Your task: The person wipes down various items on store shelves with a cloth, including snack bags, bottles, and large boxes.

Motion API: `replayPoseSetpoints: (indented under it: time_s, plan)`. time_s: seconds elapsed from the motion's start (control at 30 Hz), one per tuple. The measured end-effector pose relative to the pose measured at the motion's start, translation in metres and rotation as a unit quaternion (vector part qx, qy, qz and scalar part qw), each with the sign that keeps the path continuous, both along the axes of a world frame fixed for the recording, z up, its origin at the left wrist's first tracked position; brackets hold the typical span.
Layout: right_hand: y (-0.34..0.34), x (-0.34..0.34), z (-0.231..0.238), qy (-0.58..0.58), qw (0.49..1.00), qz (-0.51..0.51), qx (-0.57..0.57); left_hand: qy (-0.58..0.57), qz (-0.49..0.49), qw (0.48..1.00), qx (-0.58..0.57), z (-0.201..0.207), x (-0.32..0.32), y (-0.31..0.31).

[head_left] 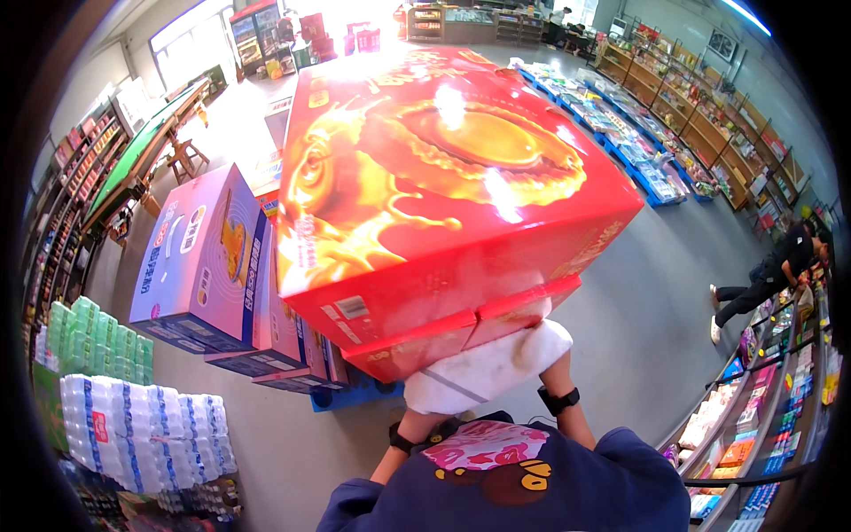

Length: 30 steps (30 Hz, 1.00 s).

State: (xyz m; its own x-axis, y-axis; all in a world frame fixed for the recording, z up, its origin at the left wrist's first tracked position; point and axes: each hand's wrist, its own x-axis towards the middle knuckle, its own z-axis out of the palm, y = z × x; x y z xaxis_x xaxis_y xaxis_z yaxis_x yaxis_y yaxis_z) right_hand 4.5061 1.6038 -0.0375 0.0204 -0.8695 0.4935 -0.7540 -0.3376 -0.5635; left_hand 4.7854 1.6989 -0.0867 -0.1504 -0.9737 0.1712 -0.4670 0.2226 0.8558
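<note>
A big red box (443, 257) with a golden abalone picture fills the middle, atop smaller red boxes (417, 348). Against the lower boxes' near side lies a folded white cloth (487, 368) with a grey stripe, its two ends at my hands. My left hand (429, 424) grips the cloth's left end, below a dark wristband. At the right end, my right hand (558, 374) holds it too, with a black watch-like band on the wrist. Most fingers of both hands are hidden by the cloth.
Purple cartons (199, 262) stack just left of the red boxes. Wrapped bottle packs (146, 434) and green packs (97, 341) stand at lower left. A person in dark clothes (780, 266) bends at a goods shelf (762, 426) on the right. Blue low display trays (651, 177) lie beyond.
</note>
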Motion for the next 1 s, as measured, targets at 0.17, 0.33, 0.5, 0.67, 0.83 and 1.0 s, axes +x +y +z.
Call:
replayPoseSetpoints:
  time_s: [0.17, 0.33, 0.5, 0.67, 0.83, 1.0]
  plan:
    - [0.012, 0.053, 0.057, -0.012, 0.995, 0.086, -0.057, -0.009, 0.022, 0.999, 0.039, -0.006, 0.051, 0.009]
    - [0.029, 0.123, 0.072, 0.096, 0.982, 0.113, -0.118, -0.021, 0.039, 0.995, 0.089, -0.015, 0.104, 0.022]
    - [0.041, 0.151, 0.041, 0.174, 0.982, 0.035, -0.066, -0.014, 0.003, 0.993, 0.118, -0.025, 0.126, 0.024]
    - [0.045, 0.162, 0.011, -0.038, 0.997, 0.068, 0.000, 0.004, -0.102, 0.987, 0.124, -0.031, 0.119, -0.003]
    - [0.062, 0.150, -0.114, -0.055, 0.996, 0.034, 0.066, 0.007, -0.222, 0.965, 0.139, -0.033, 0.098, -0.025]
    - [0.088, 0.146, -0.048, 0.005, 0.976, -0.027, 0.214, -0.012, -0.296, 0.942, 0.155, -0.040, 0.082, -0.032]
